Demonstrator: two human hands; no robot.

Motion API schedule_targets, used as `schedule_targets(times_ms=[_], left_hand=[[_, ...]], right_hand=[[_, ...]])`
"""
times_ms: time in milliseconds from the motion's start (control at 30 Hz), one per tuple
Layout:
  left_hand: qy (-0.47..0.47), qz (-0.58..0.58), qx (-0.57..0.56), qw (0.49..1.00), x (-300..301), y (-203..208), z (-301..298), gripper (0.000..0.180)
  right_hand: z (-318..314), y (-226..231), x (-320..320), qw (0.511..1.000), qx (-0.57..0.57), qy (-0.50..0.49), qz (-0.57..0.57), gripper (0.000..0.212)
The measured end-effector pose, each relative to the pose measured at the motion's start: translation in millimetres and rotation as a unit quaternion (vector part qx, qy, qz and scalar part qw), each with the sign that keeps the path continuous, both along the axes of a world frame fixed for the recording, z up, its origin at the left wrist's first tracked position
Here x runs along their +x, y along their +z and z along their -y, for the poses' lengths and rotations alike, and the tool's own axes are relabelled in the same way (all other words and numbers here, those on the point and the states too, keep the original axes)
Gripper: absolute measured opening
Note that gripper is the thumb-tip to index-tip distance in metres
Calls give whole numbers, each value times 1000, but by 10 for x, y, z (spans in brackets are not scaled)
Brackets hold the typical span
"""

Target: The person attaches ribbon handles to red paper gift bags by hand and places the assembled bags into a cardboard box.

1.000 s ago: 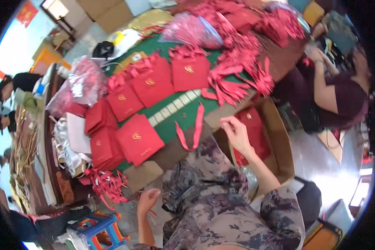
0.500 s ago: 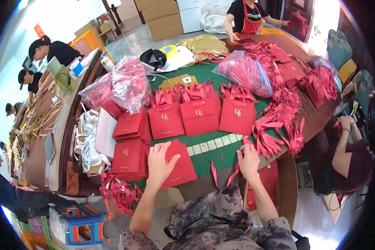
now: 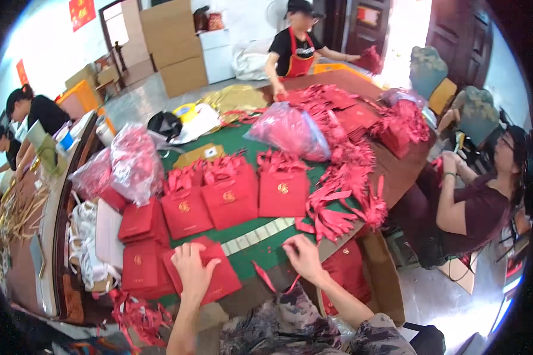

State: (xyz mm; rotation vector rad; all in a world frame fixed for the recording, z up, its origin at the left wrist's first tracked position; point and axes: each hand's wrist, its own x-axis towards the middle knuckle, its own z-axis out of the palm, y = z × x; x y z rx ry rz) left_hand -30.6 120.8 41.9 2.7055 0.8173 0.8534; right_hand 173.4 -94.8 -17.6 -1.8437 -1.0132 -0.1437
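From here, the left hand [image 3: 192,271] lies, thumb spread from fingers, on a flat red gift bag [image 3: 222,280]. A red ribbon [image 3: 264,276] sags to its right, nearer the right hand [image 3: 305,258]; whether those curled fingers pinch it, I can't tell.

Look at that patterned top [image 3: 266,334] from where I'm standing: pale greyish cloth with a dusty-pink cast, splashed all over with smoky, purple-black blotches, ragged at the edges! To the right of the top, here's the right sleeve [image 3: 376,338], same mottled print, cut short and loose. Ahead of the top, two bare ones: left hand [image 3: 192,267], right hand [image 3: 305,259], slim fingers on both.
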Motion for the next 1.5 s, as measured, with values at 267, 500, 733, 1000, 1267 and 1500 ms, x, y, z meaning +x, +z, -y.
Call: schedule_targets(times_ms=[267, 500, 733, 1000, 1267, 1500], left_hand=[[-126, 40, -67, 989, 104, 136, 381, 14], [-183, -8, -231, 956, 585, -203, 655, 11], [-185, -66, -269, 943, 772, -513, 751, 9], [-217, -99, -367, 899, 636, -415, 657, 33], [-197, -92, -449, 867, 649, -280, 691, 32], [-189, -50, -353, 915, 614, -209, 889, 28]], right_hand=[[251, 454, -242, 994, 37, 31, -98, 9], [439, 716, -403, 986, 50, 75, -140, 11], [382, 239, -542, 990, -34, 37, -131, 12], [328, 96, -521, 989, -53, 17, -135, 13], [172, 144, -484, 996, -67, 3, -56, 10], [179, 258, -444, 991, -96, 14, -95, 10]])
